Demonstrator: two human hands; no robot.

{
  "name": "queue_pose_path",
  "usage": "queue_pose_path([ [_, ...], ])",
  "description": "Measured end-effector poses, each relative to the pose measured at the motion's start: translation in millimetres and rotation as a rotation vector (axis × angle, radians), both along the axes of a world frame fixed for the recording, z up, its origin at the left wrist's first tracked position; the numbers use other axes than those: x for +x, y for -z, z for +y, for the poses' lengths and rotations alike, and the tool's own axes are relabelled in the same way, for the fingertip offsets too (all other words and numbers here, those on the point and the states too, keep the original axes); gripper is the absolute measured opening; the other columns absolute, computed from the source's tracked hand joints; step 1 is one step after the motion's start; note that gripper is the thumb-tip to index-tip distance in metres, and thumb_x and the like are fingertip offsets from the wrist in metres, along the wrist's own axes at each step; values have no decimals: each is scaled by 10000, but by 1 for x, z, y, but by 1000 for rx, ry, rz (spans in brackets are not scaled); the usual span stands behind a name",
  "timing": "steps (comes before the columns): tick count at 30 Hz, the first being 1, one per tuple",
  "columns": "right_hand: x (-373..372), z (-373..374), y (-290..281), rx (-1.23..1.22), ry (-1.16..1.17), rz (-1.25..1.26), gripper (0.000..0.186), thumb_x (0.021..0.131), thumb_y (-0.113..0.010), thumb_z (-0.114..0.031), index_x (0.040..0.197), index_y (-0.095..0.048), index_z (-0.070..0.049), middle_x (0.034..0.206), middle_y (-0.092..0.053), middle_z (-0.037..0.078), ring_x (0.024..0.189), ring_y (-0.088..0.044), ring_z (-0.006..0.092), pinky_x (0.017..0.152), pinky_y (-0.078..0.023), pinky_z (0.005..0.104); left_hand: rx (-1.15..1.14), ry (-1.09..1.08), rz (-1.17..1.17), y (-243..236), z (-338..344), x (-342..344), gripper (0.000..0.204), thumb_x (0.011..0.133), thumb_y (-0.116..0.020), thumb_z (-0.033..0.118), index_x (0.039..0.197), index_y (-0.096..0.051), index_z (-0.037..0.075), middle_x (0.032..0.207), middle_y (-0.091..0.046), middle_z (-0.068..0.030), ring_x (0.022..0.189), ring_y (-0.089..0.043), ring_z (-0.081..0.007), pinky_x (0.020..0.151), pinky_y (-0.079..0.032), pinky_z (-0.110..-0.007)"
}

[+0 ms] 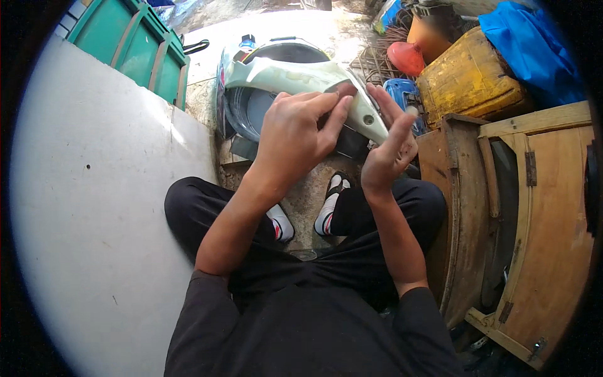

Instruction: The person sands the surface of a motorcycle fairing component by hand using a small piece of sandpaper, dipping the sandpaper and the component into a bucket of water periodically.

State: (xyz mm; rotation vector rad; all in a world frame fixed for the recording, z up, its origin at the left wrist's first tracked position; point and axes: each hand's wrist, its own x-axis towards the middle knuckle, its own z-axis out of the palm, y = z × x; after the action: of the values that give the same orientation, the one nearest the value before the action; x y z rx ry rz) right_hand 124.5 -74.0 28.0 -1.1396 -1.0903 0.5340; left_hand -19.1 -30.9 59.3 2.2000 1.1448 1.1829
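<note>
A pale greenish-white plastic panel (295,74), long and curved like a motorcycle fairing, lies across the space in front of me. My left hand (298,125) is over its right part, thumb and fingers drawn together. A small brownish patch shows by the fingertips; whether it is a held piece or part of the panel, I cannot make out. At the panel's right edge is my right hand (392,141), fingers stretched alongside it and thumb raised apart. Near its tapered lower end, the panel has a round hole. Under and behind it sits a round grey-blue tub (256,107).
A white slab (107,207) borders my left, with a green panelled box (141,50) beyond. To the right stand a wooden cabinet (546,220), a dirty yellow jerrycan (471,72), a blue plastic sheet (531,47), a red funnel (405,58) and a blue container (402,91).
</note>
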Motion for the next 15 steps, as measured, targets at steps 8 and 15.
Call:
queue_pose_path([
  [8, -2, 2, 0, 34, 26, -76, 317, 1055, -548, -211, 1215, -668, 35, 1151, -707, 142, 1045, -652, 173, 898, -521, 311, 5, 67, 7, -3, 3, -6, 247, 960, -650, 225, 915, -723, -7, 719, -646, -199, 608, -619, -329, 643, -430, -395],
  [15, -6, 3, 2, 29, 44, 28, 511, 1104, -399, -346, 1216, -645, 87, 1165, -700, 167, 1074, -652, 201, 947, -501, 327, 47, -35, 124, 1, 1, -4, 193, 933, -670, 254, 884, -763, 92, 712, -687, -111, 650, -649, -268, 682, -420, -379],
])
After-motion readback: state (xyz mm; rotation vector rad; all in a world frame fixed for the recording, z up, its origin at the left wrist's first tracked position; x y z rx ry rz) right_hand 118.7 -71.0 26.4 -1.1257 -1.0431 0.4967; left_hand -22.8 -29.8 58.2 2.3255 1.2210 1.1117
